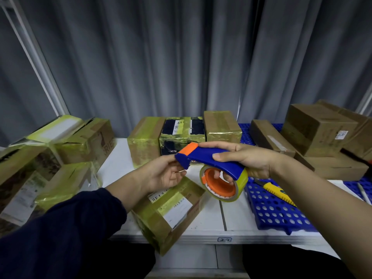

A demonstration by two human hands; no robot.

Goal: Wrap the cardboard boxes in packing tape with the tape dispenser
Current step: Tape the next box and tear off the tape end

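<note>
R hand [247, 160] grips tape dispenser [211, 158], fingers thru the roll, above table [237, 218] front edge. L hand [167, 174] pinches its cutter nose, prob. freeing tape end. Next: pull tape, stick onto part-wrapped cardboard box [171, 210] overhanging front edge.

Single head view, forward-down, close above table [237, 216].

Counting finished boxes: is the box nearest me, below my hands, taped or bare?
Taped. The box shows glossy yellowish tape across its visible faces, over the labels.
</note>
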